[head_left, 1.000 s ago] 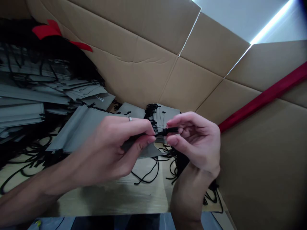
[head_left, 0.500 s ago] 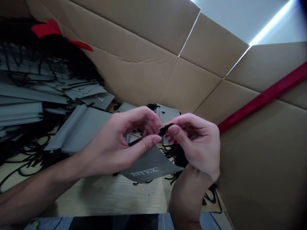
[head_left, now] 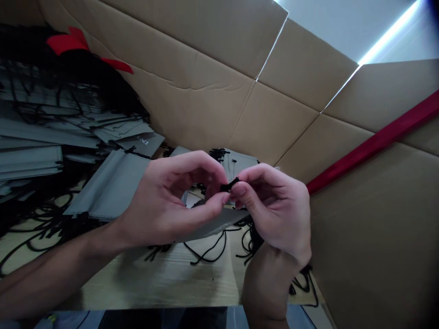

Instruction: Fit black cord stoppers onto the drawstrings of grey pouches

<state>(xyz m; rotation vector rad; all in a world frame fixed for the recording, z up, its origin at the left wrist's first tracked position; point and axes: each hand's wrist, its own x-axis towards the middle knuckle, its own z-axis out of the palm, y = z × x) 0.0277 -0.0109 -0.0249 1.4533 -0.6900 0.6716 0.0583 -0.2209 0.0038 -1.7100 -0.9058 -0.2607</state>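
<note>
My left hand [head_left: 171, 205] and my right hand [head_left: 277, 210] meet in the middle of the head view, fingertips nearly touching. Between them is a short thick bit of black cord [head_left: 229, 186], pinched at one end by each thumb and forefinger. Whether it is a knot or a folded end, I cannot tell. Below my left fingers hangs a grey fabric sheet [head_left: 214, 224], seen almost edge-on and partly hidden by that hand. A thin black drawstring [head_left: 223, 246] loops beneath the sheet, over the table.
Piles of grey fabric pieces [head_left: 106, 183] with black cords fill the left side of the wooden table [head_left: 164, 278]. A black bundle with a red band [head_left: 66, 43] tops the pile. Cardboard walls [head_left: 206, 91] rise behind and at right, where a red strip [head_left: 373, 141] runs diagonally.
The grey sheet has swung up and turned, so its INTEX print is out of sight. Loops of drawstring now show below it. Both hands have shifted slightly left, still pinching the cord.
</note>
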